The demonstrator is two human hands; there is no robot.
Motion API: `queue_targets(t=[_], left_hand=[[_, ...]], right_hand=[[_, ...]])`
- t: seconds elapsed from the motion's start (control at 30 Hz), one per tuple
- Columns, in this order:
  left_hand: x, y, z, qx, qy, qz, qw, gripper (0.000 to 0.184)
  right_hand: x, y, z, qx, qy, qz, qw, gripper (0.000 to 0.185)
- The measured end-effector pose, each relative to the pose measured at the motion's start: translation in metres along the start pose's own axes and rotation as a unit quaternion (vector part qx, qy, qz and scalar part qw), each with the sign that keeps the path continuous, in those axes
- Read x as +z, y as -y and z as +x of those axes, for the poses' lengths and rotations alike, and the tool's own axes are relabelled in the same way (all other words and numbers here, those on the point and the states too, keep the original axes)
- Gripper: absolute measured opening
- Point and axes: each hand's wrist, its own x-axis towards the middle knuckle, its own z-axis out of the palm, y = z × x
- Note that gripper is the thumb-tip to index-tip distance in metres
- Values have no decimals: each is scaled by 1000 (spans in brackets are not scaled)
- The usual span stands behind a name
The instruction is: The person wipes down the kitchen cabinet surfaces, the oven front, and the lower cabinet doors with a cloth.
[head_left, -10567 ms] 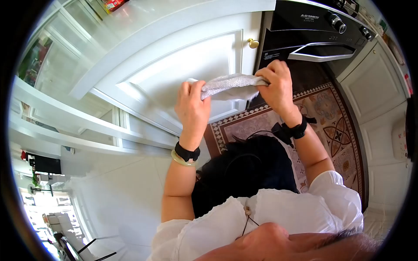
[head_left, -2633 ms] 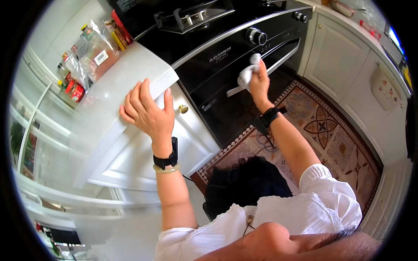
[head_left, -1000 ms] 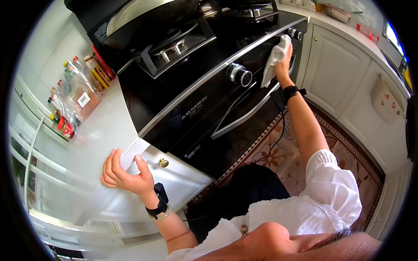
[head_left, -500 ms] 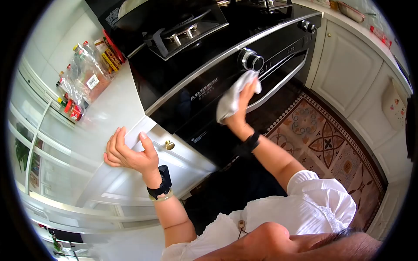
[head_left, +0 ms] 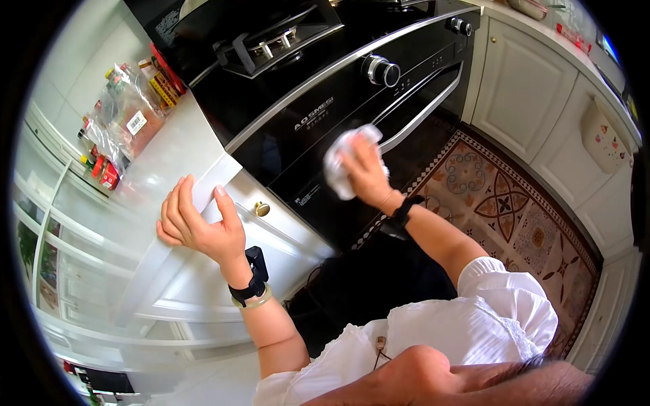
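Right hand (head_left: 369, 174) on crumpled cloth (head_left: 336, 169), glossy stove (head_left: 284, 150)

This was a kitchen that looked like one in a home: a black cooker (head_left: 352, 98) with a gas burner (head_left: 242, 54) and silver knobs (head_left: 384, 72) stood between white panelled cabinets (head_left: 525, 101). Bagged food (head_left: 139, 118) lined the pale counter (head_left: 159, 162) beside it, near a tiled wall (head_left: 84, 76). A decorated white bin (head_left: 602, 139) hung on a cabinet door, above patterned flooring (head_left: 504, 203).
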Motion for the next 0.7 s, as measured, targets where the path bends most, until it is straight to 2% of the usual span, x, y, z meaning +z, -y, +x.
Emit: queue_targets(t=[0.03, 0.1, 0.13, 0.17, 0.27, 0.3, 0.4, 0.43, 0.47, 0.6, 0.7], left_hand=[[1, 0, 0, -2, -3, -1, 1000, 38], [3, -1, 0, -2, -10, 1, 1000, 38], [5, -1, 0, 1, -13, 3, 1000, 37], [6, 0, 0, 3, -16, 6, 1000, 37], [11, -1, 0, 2, -37, 12, 999, 36], [12, -1, -1, 3, -40, 18, 999, 36], [14, -1, -1, 3, -52, 34, 998, 35], [15, -2, -1, 1, -55, 37, 998, 35], [16, -2, -1, 0, -58, 40, 998, 35], [18, -2, 0, 2, -68, 44, 997, 35], [20, -2, -1, 1, -76, 43, 996, 35]], right_hand=[[-3, -17, 9, 38, -48, -25, 998, 64], [-9, -57, 24, 165, -37, -31, 985, 68], [-16, -70, 36, 202, -77, -50, 975, 71], [-19, -87, 43, 272, -64, -73, 958, 75], [-33, -100, 67, 380, 79, -96, 917, 80], [-35, -87, 68, 333, 101, -214, 913, 82], [-49, -57, 74, 347, 202, -211, 891, 76], [-40, -56, 65, 323, 170, -220, 905, 79], [-38, -51, 63, 315, 182, -233, 902, 84], [-32, -18, 55, 242, 133, -202, 940, 76], [-35, 6, 56, 238, 132, -138, 952, 73]])
